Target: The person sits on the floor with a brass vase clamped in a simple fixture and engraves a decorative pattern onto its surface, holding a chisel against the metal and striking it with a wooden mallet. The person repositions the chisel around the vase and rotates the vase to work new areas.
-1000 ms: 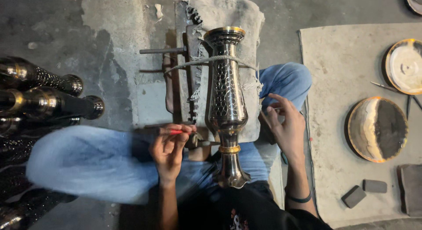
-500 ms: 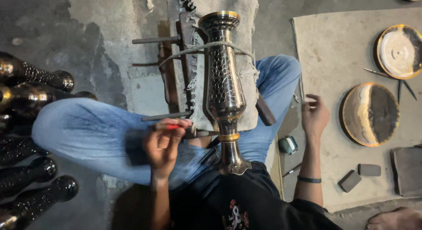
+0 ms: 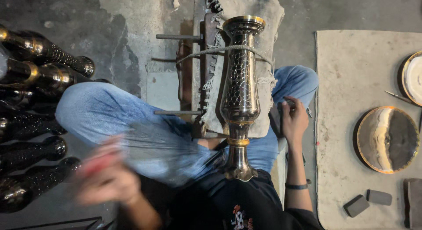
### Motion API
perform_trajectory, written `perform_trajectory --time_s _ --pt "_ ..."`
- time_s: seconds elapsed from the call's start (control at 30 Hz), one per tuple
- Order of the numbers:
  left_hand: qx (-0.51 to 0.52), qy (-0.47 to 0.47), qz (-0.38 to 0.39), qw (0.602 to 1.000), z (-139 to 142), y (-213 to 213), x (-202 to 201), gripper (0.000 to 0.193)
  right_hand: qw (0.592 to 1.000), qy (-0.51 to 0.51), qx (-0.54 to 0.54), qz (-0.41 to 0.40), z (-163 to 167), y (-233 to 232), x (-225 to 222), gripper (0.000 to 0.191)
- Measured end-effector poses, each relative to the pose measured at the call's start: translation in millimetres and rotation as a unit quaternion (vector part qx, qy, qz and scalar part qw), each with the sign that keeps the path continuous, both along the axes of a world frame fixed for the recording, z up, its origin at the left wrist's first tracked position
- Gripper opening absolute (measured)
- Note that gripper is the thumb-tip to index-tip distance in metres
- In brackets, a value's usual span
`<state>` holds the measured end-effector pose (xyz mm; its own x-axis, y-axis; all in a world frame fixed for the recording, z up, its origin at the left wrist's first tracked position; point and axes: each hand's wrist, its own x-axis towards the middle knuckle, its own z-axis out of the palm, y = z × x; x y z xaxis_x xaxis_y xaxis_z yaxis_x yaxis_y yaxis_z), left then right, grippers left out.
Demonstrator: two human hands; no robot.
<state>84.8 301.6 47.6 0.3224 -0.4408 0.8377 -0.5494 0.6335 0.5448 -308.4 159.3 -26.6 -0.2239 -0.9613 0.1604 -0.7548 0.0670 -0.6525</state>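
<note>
A tall dark engraved metal vase [image 3: 240, 93] with gold bands lies roped to a padded stand [image 3: 263, 19]. The blurred left hand [image 3: 107, 181] pinches a red tool [image 3: 94, 165]; whether the right hand [image 3: 293, 121] grips anything is unclear.

Dark engraved vases [image 3: 39, 58] lie stacked at the frame's left; round brass plates [image 3: 387, 140] and small grey blocks [image 3: 367, 201] rest on a mat [image 3: 347, 71] at right.

One vase [image 3: 240, 93], two plates [image 3: 387, 139] (round), two blocks [image 3: 356, 205]
</note>
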Motion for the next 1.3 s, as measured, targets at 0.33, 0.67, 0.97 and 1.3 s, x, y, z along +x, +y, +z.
perform_trajectory --time_s 0.33,0.67,0.97,1.3 --pt "0.378 0.131 0.19 0.897 -43.7 0.2 66.9 0.023 0.998 -0.038 -0.031 -0.025 -4.9 -1.3 6.4 0.012" --pt "0.447 0.325 -0.094 0.828 -53.4 -10.4 -13.2 0.027 0.995 -0.076 -0.041 -0.043 -5.1 -0.2 6.9 0.014" --pt "0.428 0.338 -0.114 0.83 -67.3 -7.7 -28.0 0.031 0.993 -0.071 -0.075 -0.052 -9.1 -1.5 5.8 0.015" --pt "0.427 0.351 -0.142 0.822 -63.1 -7.7 -37.8 0.036 0.989 -0.092 -0.103 -0.054 -3.4 1.2 12.2 0.018"
